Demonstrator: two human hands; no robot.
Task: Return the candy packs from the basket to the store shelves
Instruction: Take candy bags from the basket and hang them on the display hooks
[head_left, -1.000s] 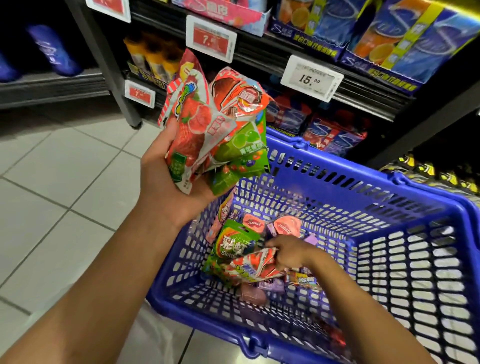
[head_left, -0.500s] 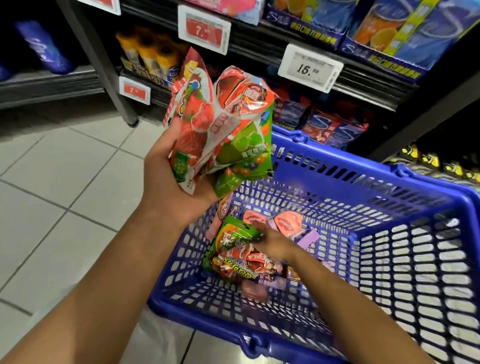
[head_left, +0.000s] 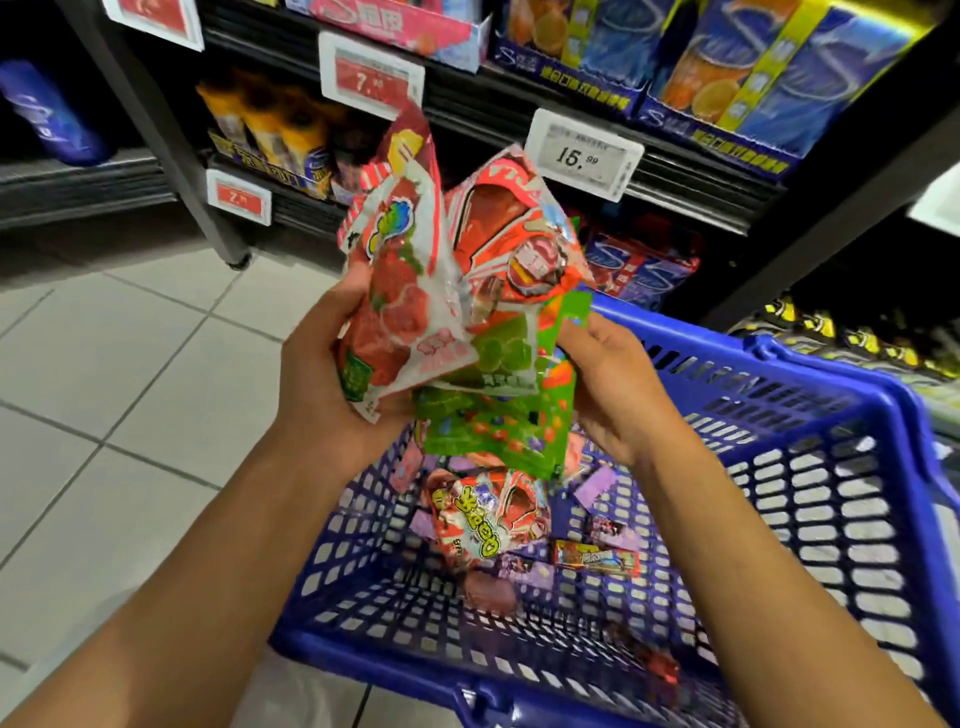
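My left hand (head_left: 317, 384) grips a fanned bunch of candy packs above the blue basket (head_left: 779, 364): a red strawberry pack (head_left: 400, 312) in front, an orange-red pack (head_left: 514, 244) behind it and a green pack (head_left: 493, 431) at the bottom. My right hand (head_left: 613, 384) holds the right edge of the green pack, thumb on its front. A red pack with yellow lettering (head_left: 483, 519), a small candy bar (head_left: 597, 558) and several purple sweets lie in the basket below.
Dark store shelves stand right behind the basket, with a white 15.99 price tag (head_left: 582, 153) and a red 7 tag (head_left: 371, 78). Blue boxes (head_left: 769, 78) fill the upper shelf, blue-red packs (head_left: 639, 265) the lower one. Grey tiled floor (head_left: 130, 389) lies to the left.
My right hand has come up out of the basket with a green pack and joined it to the bunch in my left hand. The red pack stayed in the basket.
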